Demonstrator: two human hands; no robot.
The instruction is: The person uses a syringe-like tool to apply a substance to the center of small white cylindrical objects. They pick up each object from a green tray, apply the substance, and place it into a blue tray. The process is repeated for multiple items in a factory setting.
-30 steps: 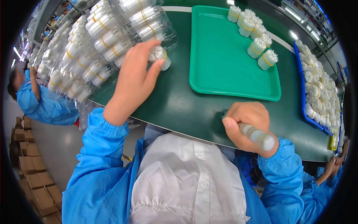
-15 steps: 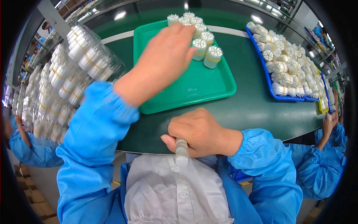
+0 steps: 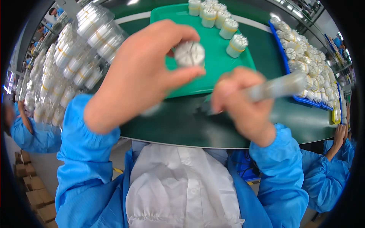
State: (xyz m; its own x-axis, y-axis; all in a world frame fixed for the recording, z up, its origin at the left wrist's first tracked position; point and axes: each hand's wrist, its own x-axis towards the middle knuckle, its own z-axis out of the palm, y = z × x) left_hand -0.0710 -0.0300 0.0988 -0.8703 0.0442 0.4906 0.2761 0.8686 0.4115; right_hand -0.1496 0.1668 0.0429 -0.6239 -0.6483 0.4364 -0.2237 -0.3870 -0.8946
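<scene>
Above the tray's near part, my left hand [image 3: 133,68] is closed around a white cylindrical bundle [image 3: 189,55], held between thumb and fingers. Its round end, split into wedges by dark lines, faces up. To the right, my right hand [image 3: 245,100] grips a stick-like tool with a pale wrapped handle [image 3: 281,87]. The handle sticks out to the right, and a blurred tip shows left of the fingers; the tool's kind is unclear. Behind both hands, the green tray [image 3: 201,34] carries several similar bundles [image 3: 229,28] with yellow bands, standing upright along its far and right parts.
Blue trays [image 3: 283,51] heaped with banded white bundles stand at the right, a yellow container [image 3: 336,116] beside them. Stacked clear plastic packs of bundles [image 3: 72,57] rise at the left. Co-workers in blue sleeves [image 3: 327,178] sit on both sides. Cartons [image 3: 38,190] lie at lower left.
My left hand has come back from the far bundles, now with one in its grip. My right hand has risen to the right, swinging the tool's handle from downward to rightward.
</scene>
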